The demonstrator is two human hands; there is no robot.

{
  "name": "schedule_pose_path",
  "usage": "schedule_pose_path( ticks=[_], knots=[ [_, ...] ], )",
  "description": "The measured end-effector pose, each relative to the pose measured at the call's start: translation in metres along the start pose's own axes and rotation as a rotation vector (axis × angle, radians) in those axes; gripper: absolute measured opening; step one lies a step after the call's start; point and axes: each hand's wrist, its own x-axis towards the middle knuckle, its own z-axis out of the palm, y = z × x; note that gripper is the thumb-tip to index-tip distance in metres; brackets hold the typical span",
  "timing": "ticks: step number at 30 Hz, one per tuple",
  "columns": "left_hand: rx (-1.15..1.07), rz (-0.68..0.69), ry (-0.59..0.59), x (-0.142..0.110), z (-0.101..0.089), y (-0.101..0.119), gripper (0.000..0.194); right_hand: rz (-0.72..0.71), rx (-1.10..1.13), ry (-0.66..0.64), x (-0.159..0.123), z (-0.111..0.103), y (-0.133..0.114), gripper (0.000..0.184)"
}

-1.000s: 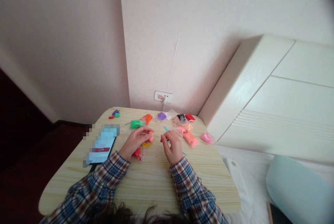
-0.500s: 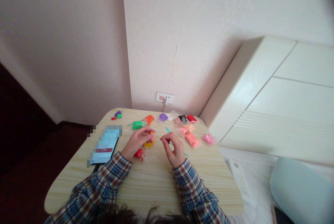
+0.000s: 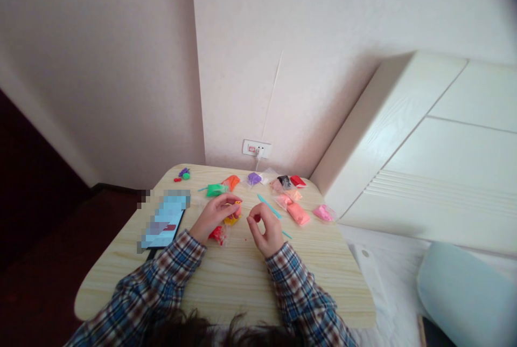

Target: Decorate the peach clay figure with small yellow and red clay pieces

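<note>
Between the thumb and fingers of my left hand (image 3: 212,217) is a small pink and yellow clay piece (image 3: 238,209). My right hand (image 3: 267,233) is just to the right of it, thumb and forefinger closed in a pinch; whatever is in them is too small to make out. A yellow clay packet (image 3: 231,221) lies partly hidden under my left fingers, and a red clay packet (image 3: 218,235) lies nearer me. Beyond my right hand is a teal modelling tool (image 3: 269,206), partly covered by the hand. A tiny red speck (image 3: 245,239) rests on the table between my wrists.
A phone (image 3: 163,223) lies on the table's left side (image 3: 105,287). Several small clay pieces (image 3: 185,175) sit at the back left. Green (image 3: 216,190), orange (image 3: 231,182), purple (image 3: 254,178), coral (image 3: 299,214) and pink (image 3: 324,213) packets line the back and right. A socket (image 3: 257,148) holds a plug.
The whole view has shifted slightly. My right hand has drawn its fingertips into a rounder pinch, a little lower. My left hand keeps hold of the clay piece.
</note>
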Motion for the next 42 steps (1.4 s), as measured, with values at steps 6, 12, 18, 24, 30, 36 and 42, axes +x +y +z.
schedule_pose_path(
  ticks=[6,12,18,24,30,36,42],
  knots=[
    [-0.006,0.001,-0.008,-0.002,0.002,0.004,0.024,0.064,-0.048,-0.025,0.001,0.002,0.007,0.011],
    [0.004,0.009,-0.013,-0.003,0.002,0.004,0.023,0.096,-0.088,-0.079,0.000,0.005,0.013,0.018],
    [0.001,0.010,-0.008,-0.002,0.002,0.002,0.024,0.072,-0.095,0.023,0.001,0.002,0.009,0.022],
    [-0.008,0.004,-0.017,-0.001,0.001,0.001,0.025,-0.036,-0.052,0.162,-0.001,-0.006,-0.002,0.014],
    [-0.006,0.004,-0.015,-0.001,0.001,0.000,0.025,-0.108,-0.030,0.138,-0.005,-0.006,-0.003,0.014],
    [0.004,0.001,-0.019,-0.002,0.001,0.000,0.025,-0.108,-0.040,0.080,-0.002,-0.006,-0.004,0.016],
    [0.017,-0.002,-0.011,-0.001,0.002,-0.001,0.025,-0.105,-0.049,0.051,-0.002,-0.007,-0.004,0.018]
  ],
)
